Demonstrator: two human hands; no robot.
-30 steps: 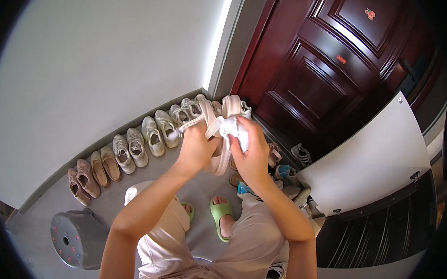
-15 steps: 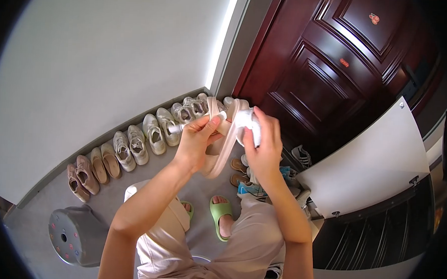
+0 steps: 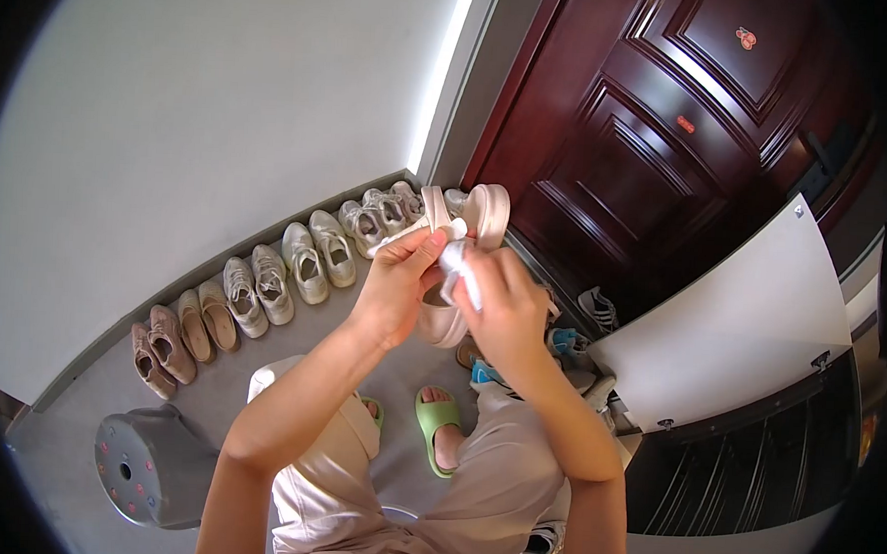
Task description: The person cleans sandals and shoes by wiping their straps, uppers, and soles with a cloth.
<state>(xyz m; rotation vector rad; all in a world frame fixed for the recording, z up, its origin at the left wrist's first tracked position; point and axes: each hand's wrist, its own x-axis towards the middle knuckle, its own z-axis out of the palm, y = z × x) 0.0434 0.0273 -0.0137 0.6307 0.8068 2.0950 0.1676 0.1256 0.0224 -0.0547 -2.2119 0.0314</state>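
My left hand (image 3: 396,283) is closed on a pale beige sandal (image 3: 490,216), pinching it at the strap, with the sandal held up over the floor. In my right hand (image 3: 510,302) is a crumpled white cloth or tissue (image 3: 455,262), pressed against the sandal beside the left fingertips. The right hand and the cloth hide the middle of the sandal. Its heel end and lower rim still show past my fingers.
Several pairs of shoes (image 3: 306,263) line the foot of the wall. A grey stool (image 3: 158,471) stands at the left. On the right, a white cabinet flap (image 3: 729,319) hangs open near more shoes. A dark red door (image 3: 618,136) is ahead; green slippers (image 3: 438,415) are on my feet.
My right hand has moved left and down with the white cloth, from the sandal's outer edge toward its middle. The sandal has turned slightly in my left hand.
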